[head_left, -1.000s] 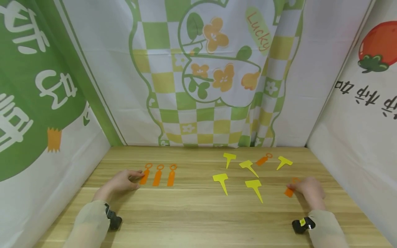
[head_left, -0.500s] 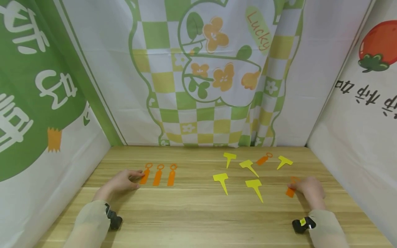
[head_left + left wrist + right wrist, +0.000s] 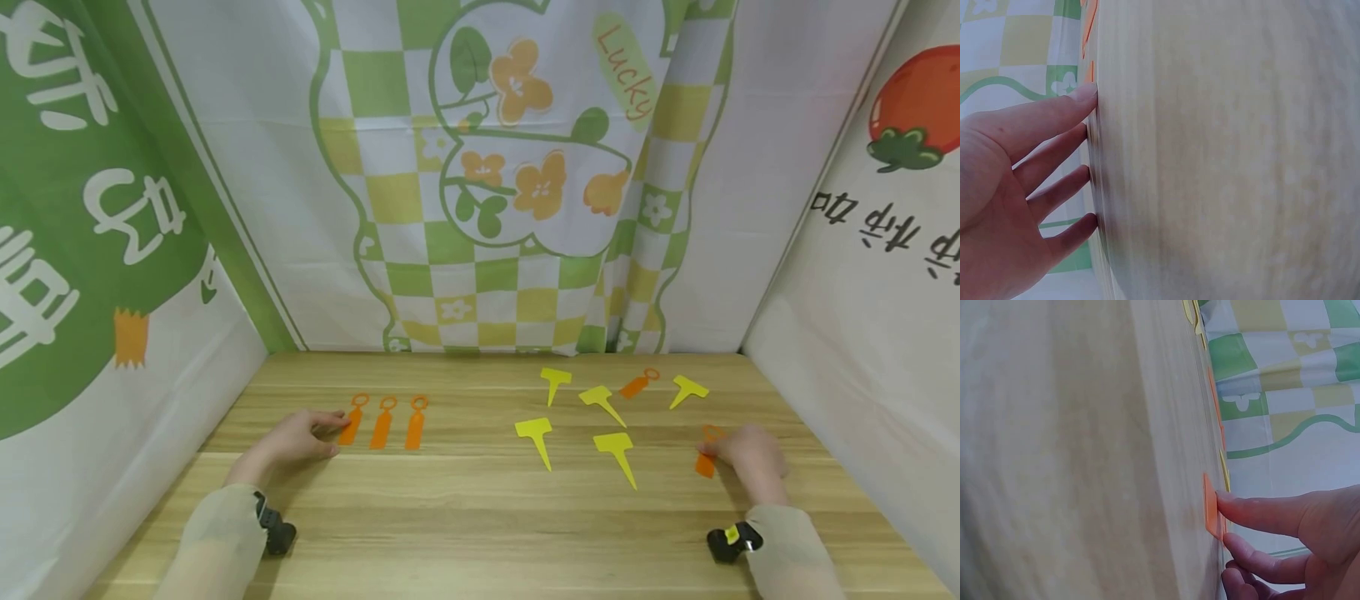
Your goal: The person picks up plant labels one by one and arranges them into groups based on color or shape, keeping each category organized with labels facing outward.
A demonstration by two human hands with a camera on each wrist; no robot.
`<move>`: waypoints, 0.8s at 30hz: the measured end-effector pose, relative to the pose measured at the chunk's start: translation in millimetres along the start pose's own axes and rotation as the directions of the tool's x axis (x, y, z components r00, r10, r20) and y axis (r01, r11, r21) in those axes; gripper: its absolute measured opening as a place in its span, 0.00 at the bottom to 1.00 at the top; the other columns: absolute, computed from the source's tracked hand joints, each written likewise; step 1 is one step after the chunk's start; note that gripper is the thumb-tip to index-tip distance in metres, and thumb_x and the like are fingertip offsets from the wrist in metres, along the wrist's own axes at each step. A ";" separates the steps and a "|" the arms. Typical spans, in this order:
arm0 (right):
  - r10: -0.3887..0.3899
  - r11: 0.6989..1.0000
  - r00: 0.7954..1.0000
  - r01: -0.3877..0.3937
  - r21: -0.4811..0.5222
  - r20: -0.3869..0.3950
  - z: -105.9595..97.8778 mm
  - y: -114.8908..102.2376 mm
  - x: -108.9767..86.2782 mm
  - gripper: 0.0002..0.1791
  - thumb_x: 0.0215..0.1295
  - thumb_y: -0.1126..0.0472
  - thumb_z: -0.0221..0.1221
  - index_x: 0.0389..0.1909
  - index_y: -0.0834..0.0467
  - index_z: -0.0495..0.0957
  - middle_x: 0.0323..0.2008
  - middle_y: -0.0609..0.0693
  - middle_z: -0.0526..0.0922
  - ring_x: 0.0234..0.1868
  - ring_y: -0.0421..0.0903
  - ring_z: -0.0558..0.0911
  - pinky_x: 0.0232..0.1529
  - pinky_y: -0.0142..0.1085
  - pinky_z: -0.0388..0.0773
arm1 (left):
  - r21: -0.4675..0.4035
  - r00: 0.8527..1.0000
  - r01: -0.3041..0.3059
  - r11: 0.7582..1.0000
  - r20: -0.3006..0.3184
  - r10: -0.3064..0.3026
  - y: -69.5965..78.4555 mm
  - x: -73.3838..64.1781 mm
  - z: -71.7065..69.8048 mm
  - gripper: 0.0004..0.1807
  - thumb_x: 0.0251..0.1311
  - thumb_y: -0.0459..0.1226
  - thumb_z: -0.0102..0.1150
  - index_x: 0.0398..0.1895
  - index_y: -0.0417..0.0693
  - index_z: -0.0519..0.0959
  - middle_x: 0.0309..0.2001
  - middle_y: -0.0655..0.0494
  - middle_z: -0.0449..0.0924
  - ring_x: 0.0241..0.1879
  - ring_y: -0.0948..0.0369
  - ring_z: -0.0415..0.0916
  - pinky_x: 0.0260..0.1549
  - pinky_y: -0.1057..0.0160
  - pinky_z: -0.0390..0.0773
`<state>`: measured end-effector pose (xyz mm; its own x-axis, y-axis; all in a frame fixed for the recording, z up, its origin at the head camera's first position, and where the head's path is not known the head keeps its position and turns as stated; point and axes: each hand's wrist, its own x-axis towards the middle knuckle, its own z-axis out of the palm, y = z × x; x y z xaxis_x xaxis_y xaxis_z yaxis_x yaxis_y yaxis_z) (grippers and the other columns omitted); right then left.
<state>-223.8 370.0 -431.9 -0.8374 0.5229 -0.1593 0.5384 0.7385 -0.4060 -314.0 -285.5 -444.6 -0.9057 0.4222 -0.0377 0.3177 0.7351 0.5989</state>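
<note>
My left hand (image 3: 296, 436) rests at the left of the table, its fingertips touching the leftmost orange loop plant tag (image 3: 349, 429). In the left wrist view the fingers are spread and nearly straight against the wood. Two more orange plant tags, a middle one (image 3: 380, 427) and a right one (image 3: 414, 427), lie beside it in a row, rings pointing away. On the right side, my right hand (image 3: 750, 457) pinches another orange plant tag (image 3: 1211, 506) between thumb and index finger. Part of that tag's ring end is hidden behind the fingers in the head view.
Several yellow T-shaped plant labels, one near the middle (image 3: 533, 428) and one further right (image 3: 615, 446), lie scattered on the wooden table (image 3: 450, 517). Among them is a single tilted orange tag (image 3: 636, 386). Printed cloth (image 3: 480, 279) hangs along the back edge and both sides.
The orange tag in my right hand has turned slightly, its lower end shifting a little to the right. My left hand and the row of tags stay where they were.
</note>
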 end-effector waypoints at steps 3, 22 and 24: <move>0.001 1.000 1.000 -0.001 0.000 0.002 0.9 0.6 2.3 0.46 0.48 0.41 0.66 0.48 0.81 0.69 0.48 0.79 0.72 0.42 0.66 0.76 0.33 0.49 0.74 | -0.007 1.000 -0.001 1.000 0.000 0.001 0.7 -0.2 -0.1 0.28 0.51 0.34 0.67 0.57 0.37 0.75 0.65 0.37 0.65 0.67 0.34 0.54 0.62 0.34 0.55; 0.000 0.999 1.000 -0.001 -0.041 -0.015 -0.2 -1.1 -0.7 0.43 0.50 0.42 0.66 0.47 0.79 0.70 0.40 0.73 0.75 0.32 0.56 0.73 0.28 0.42 0.72 | -0.029 1.000 0.011 1.000 0.012 -0.011 0.5 0.0 -0.5 0.27 0.51 0.33 0.66 0.58 0.37 0.75 0.66 0.37 0.64 0.67 0.35 0.53 0.63 0.34 0.54; -0.001 0.999 1.000 0.000 -0.040 -0.011 -0.4 -1.0 -0.9 0.42 0.50 0.42 0.66 0.46 0.79 0.70 0.38 0.72 0.75 0.31 0.55 0.73 0.27 0.41 0.72 | -0.025 1.000 0.012 1.000 0.011 -0.011 1.1 -0.3 -0.3 0.28 0.52 0.33 0.66 0.58 0.37 0.75 0.66 0.37 0.64 0.67 0.34 0.53 0.63 0.34 0.54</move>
<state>-223.5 369.0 -431.0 -0.8367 0.5271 -0.1488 0.5414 0.7549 -0.3701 -313.5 -284.9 -443.6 -0.9061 0.4196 -0.0534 0.3000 0.7264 0.6183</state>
